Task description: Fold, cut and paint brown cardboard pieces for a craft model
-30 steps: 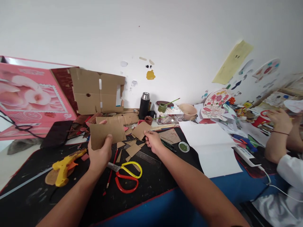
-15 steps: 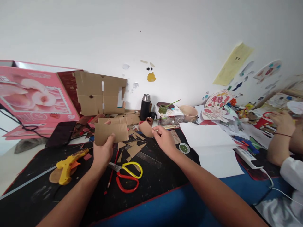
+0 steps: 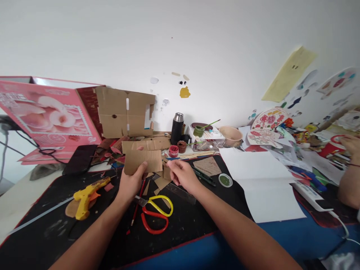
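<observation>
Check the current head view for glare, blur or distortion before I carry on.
In the head view, light is soft, with a bright glint on the silvery flask cap; wide-angle stretch skews the pink box at the left edge; ridges show on the cardboard in the left hand; markings on the power strip are too small to read.

I note passage over the black mat (image 3: 185, 221), right of the scissors (image 3: 157, 215); the flask (image 3: 177, 129) obstructs farther back; clearance beneath the held cardboard (image 3: 153, 160) appears uncertain.
</observation>
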Demonstrator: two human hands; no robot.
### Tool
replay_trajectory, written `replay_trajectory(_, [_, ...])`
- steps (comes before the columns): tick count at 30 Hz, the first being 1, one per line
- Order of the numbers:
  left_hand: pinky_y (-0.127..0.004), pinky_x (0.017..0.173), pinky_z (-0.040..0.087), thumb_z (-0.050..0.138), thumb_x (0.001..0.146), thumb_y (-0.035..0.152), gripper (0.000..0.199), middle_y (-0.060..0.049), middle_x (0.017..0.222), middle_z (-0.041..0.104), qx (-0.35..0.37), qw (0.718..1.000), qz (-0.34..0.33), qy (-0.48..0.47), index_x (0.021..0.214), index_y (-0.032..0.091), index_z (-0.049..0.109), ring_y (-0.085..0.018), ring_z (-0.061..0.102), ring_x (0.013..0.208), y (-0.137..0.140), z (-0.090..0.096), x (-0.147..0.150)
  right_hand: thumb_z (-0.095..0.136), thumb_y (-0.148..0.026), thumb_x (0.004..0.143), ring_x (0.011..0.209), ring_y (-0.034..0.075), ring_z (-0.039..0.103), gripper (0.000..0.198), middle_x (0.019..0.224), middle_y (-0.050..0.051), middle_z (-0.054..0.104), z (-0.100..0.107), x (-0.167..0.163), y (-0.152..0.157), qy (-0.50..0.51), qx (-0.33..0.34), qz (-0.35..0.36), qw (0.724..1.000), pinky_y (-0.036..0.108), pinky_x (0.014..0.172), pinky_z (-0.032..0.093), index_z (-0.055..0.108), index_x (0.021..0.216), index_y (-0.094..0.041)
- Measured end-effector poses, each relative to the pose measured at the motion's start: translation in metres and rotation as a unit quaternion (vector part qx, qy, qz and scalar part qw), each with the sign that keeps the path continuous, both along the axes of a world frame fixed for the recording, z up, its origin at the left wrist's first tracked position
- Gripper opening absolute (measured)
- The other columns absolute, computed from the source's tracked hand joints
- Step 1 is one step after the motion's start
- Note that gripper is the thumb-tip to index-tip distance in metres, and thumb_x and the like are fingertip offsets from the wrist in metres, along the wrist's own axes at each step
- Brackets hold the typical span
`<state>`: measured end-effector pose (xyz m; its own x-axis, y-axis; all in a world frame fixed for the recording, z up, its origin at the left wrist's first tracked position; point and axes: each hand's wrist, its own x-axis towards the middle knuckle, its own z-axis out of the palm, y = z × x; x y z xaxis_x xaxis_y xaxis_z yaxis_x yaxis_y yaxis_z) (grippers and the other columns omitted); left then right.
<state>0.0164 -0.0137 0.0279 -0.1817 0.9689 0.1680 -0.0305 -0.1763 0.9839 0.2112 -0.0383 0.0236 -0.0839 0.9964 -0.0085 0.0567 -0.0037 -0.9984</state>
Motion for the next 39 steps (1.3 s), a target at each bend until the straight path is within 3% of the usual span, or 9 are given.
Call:
replay_trajectory(4, [-0.028, 0.049, 0.043, 0.078, 0.072, 0.048, 0.045, 0.005, 0.063, 0.056, -0.015, 0.999, -0.036, 0.026, 0.105, 0.018, 0.069, -0.015, 0.049, 0.050, 0.000, -0.003, 0.001, 0.060, -0.069, 0.092, 0.036, 0.009, 0.040, 0.049, 0.050, -0.007, 0.052, -0.010, -0.018, 0.012, 0.013, 0.010, 0.001, 1.000, 0.023, 0.040, 0.027, 0.055, 0.077, -0.023])
replay_trajectory(7, [-0.026, 0.047, 0.041, 0.077, 0.078, 0.052, 0.038, 0.005, 0.061, 0.054, -0.019, 0.998, -0.062, 0.005, 0.096, 0.020, 0.065, -0.014, 0.048, 0.048, 0.003, -0.003, -0.002, 0.060, -0.067, 0.093, 0.035, 0.010, 0.039, 0.049, 0.042, -0.009, 0.044, -0.013, -0.025, 0.022, 0.009, 0.023, -0.009, 1.000, 0.023, 0.040, 0.028, 0.053, 0.073, -0.024])
replay_trajectory(15, [-0.022, 0.035, 0.033, 0.073, 0.083, 0.056, 0.040, 0.004, 0.055, 0.059, -0.072, 0.994, -0.035, -0.069, 0.076, 0.022, 0.053, -0.013, 0.052, 0.036, 0.018, -0.010, -0.010, 0.060, -0.069, 0.094, 0.037, 0.011, 0.040, 0.050, 0.042, -0.008, 0.043, -0.016, -0.024, 0.039, 0.015, 0.054, -0.045, 0.997, 0.024, 0.041, 0.029, 0.055, 0.074, -0.023])
replay_trajectory(20, [-0.023, 0.039, 0.039, 0.074, 0.085, 0.057, 0.042, 0.005, 0.052, 0.057, -0.047, 0.999, -0.022, -0.001, 0.074, 0.022, 0.053, -0.013, 0.052, 0.039, 0.015, -0.016, -0.008, 0.063, -0.074, 0.089, 0.037, 0.009, 0.040, 0.054, 0.048, -0.007, 0.051, -0.025, -0.015, 0.038, 0.063, 0.013, 0.013, 0.998, 0.022, 0.040, 0.029, 0.053, 0.075, -0.023])
replay_trajectory(25, [-0.022, 0.041, 0.040, 0.076, 0.085, 0.057, 0.042, 0.003, 0.053, 0.059, -0.049, 0.991, -0.096, 0.081, 0.074, 0.021, 0.058, -0.012, 0.052, 0.042, 0.005, -0.015, -0.004, 0.069, -0.071, 0.086, 0.044, 0.012, 0.051, 0.050, 0.062, -0.004, 0.058, -0.027, -0.001, 0.039, 0.108, -0.036, -0.010, 0.993, 0.022, 0.041, 0.037, 0.064, 0.089, -0.022])
replay_trajectory(27, [-0.022, 0.040, 0.039, 0.077, 0.085, 0.058, 0.043, 0.003, 0.052, 0.058, -0.070, 0.987, -0.119, 0.078, 0.074, 0.020, 0.059, -0.011, 0.051, 0.041, 0.004, -0.016, -0.002, 0.074, -0.068, 0.084, 0.050, 0.014, 0.055, 0.047, 0.066, -0.002, 0.059, -0.028, 0.001, 0.040, 0.092, -0.042, -0.020, 0.995, 0.022, 0.042, 0.041, 0.066, 0.086, -0.021])
replay_trajectory(30, [-0.021, 0.040, 0.037, 0.073, 0.089, 0.060, 0.043, 0.004, 0.051, 0.056, -0.085, 0.989, -0.116, 0.041, 0.077, 0.020, 0.061, -0.011, 0.050, 0.040, 0.007, -0.021, -0.002, 0.074, -0.067, 0.085, 0.045, 0.013, 0.051, 0.047, 0.062, -0.003, 0.055, -0.030, 0.001, 0.040, 0.048, -0.033, -0.013, 0.998, 0.023, 0.038, 0.037, 0.066, 0.082, -0.020])
replay_trajectory(35, [-0.021, 0.040, 0.031, 0.066, 0.097, 0.055, 0.044, 0.008, 0.044, 0.040, -0.030, 0.991, -0.127, 0.016, 0.070, 0.023, 0.055, -0.010, 0.038, 0.037, 0.013, -0.021, -0.004, 0.072, -0.069, 0.086, 0.039, 0.009, 0.044, 0.050, 0.055, -0.007, 0.050, -0.029, 0.002, 0.039, 0.033, 0.013, -0.022, 0.999, 0.022, 0.037, 0.031, 0.064, 0.079, -0.020])
replay_trajectory(39, [-0.023, 0.050, 0.039, 0.062, 0.101, 0.043, 0.044, 0.004, 0.049, 0.050, 0.069, 0.986, -0.051, 0.142, 0.064, 0.022, 0.056, -0.011, 0.047, 0.046, 0.007, -0.011, -0.006, 0.072, -0.073, 0.083, 0.035, 0.010, 0.043, 0.053, 0.049, -0.008, 0.050, -0.024, 0.001, 0.038, 0.081, 0.009, 0.004, 0.997, 0.022, 0.036, 0.028, 0.062, 0.081, -0.021])
